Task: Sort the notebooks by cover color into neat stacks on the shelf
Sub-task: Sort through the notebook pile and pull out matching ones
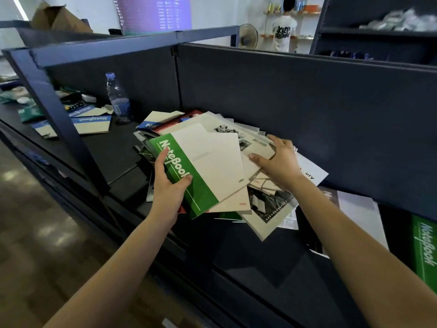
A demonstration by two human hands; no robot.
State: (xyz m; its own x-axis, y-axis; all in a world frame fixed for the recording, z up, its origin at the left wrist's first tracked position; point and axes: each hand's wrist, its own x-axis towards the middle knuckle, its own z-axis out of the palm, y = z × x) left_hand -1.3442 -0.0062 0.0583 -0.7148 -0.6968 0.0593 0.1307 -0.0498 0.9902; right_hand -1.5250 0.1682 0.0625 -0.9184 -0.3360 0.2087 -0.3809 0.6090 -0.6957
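Note:
A loose pile of notebooks [267,209] lies in the middle of the dark shelf [113,150]. My left hand [169,185] grips the spine edge of a green-and-cream notebook [205,166] on top of the pile, thumb on its green strip. My right hand [276,159] pinches the corner of a cream notebook [257,150] lying under it. Blue-and-cream notebooks [92,121] lie at the shelf's left. Another green notebook [425,247] lies at the far right, beside white-covered ones [359,216].
A water bottle [117,97] stands upright left of the pile, against the shelf's back panel [307,102]. A blue steel upright [54,110] crosses the shelf's front left. A person stands at distant shelves in the back. Tiled floor lies at the lower left.

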